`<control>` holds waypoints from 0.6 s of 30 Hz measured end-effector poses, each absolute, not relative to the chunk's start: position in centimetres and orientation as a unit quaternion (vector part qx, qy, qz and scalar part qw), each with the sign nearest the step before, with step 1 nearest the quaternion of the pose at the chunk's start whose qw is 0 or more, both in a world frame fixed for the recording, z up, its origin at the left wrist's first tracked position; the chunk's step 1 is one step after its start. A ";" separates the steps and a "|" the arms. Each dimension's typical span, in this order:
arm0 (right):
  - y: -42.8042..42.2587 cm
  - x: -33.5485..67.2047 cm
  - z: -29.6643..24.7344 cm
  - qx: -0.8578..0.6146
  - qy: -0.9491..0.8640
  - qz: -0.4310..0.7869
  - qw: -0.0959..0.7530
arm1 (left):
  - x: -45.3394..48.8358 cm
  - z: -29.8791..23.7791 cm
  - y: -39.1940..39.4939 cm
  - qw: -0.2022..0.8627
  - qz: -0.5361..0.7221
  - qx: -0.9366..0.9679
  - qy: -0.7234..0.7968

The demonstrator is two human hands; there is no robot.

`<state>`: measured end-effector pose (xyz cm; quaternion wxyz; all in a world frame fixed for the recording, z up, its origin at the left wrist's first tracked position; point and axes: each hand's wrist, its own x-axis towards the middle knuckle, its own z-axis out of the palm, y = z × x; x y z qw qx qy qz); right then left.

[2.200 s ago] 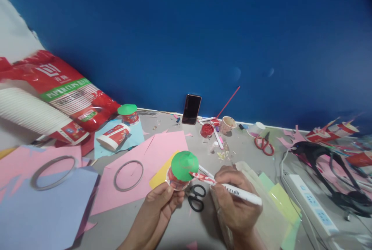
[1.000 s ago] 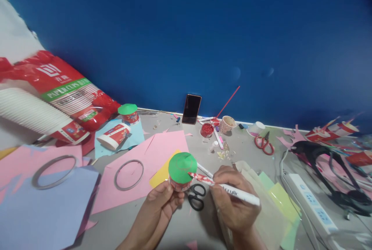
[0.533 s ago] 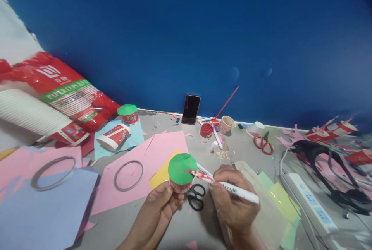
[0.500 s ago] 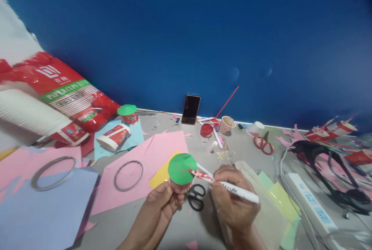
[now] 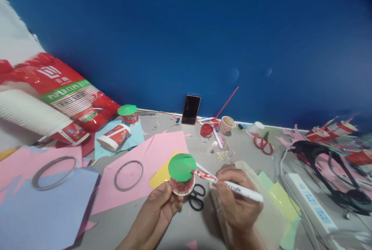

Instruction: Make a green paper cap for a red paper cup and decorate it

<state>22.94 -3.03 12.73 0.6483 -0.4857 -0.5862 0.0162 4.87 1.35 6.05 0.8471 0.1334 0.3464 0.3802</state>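
Near black scissors (image 5: pixel 195 196), left grip (image 5: pixel 159 202) closed on green-topped cup (image 5: pixel 182 173), right grip (image 5: pixel 238 203) closed around white marker (image 5: pixel 243 191).

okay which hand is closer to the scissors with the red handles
Right. The right hand, holding a white marker, is on the near side of the red-handled scissors, slightly left; the left hand, holding a green-topped cup, is much farther left.

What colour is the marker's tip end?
Red and white, blotchy, on the marker; head view.
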 end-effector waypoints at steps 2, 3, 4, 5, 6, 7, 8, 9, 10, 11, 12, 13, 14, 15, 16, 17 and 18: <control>-3.0 23.0 12.7 -0.486 -0.585 0.015 0.649 | 4.9 6.0 1.4 0.848 0.379 0.128 0.349; -3.0 23.0 12.7 -0.486 -0.584 0.012 0.650 | 4.8 6.1 1.4 0.847 0.380 0.125 0.349; -3.0 23.0 12.7 -0.486 -0.583 0.010 0.651 | 4.8 6.1 1.4 0.847 0.382 0.120 0.350; -2.9 23.0 12.7 -0.485 -0.584 0.009 0.651 | 4.8 6.1 1.5 0.846 0.385 0.116 0.350; -2.9 23.0 12.7 -0.484 -0.586 0.008 0.650 | 4.8 6.1 1.5 0.845 0.387 0.111 0.351; -2.8 23.0 12.7 -0.484 -0.588 0.008 0.648 | 4.8 6.1 1.6 0.845 0.389 0.107 0.351; -2.8 23.0 12.7 -0.483 -0.591 0.009 0.646 | 4.9 6.1 1.6 0.846 0.389 0.105 0.349; -2.7 23.0 12.7 -0.482 -0.594 0.010 0.644 | 4.9 6.1 1.6 0.848 0.388 0.103 0.347; -2.7 23.0 12.7 -0.481 -0.597 0.010 0.643 | 4.9 6.1 1.6 0.849 0.386 0.102 0.345; -2.7 23.0 12.6 -0.479 -0.599 0.008 0.641 | 4.9 6.0 1.6 0.851 0.386 0.102 0.343; -2.8 23.0 12.6 -0.479 -0.601 0.007 0.640 | 4.9 6.0 1.6 0.851 0.386 0.103 0.342; -2.8 23.0 12.6 -0.479 -0.604 0.004 0.638 | 4.9 6.0 1.6 0.850 0.386 0.103 0.342; -2.8 23.0 12.6 -0.480 -0.605 0.001 0.635 | 4.9 6.0 1.6 0.849 0.388 0.103 0.342; -2.9 23.0 12.6 -0.482 -0.607 -0.001 0.632 | 4.9 6.0 1.6 0.849 0.390 0.102 0.342; -2.9 23.0 12.6 -0.482 -0.610 -0.002 0.629 | 4.9 6.1 1.6 0.849 0.391 0.102 0.340; -2.9 23.0 12.6 -0.482 -0.612 -0.001 0.627 | 4.9 6.1 1.5 0.850 0.391 0.101 0.338; -2.9 23.0 12.6 -0.482 -0.613 0.001 0.626 | 4.9 6.2 1.5 0.851 0.391 0.101 0.336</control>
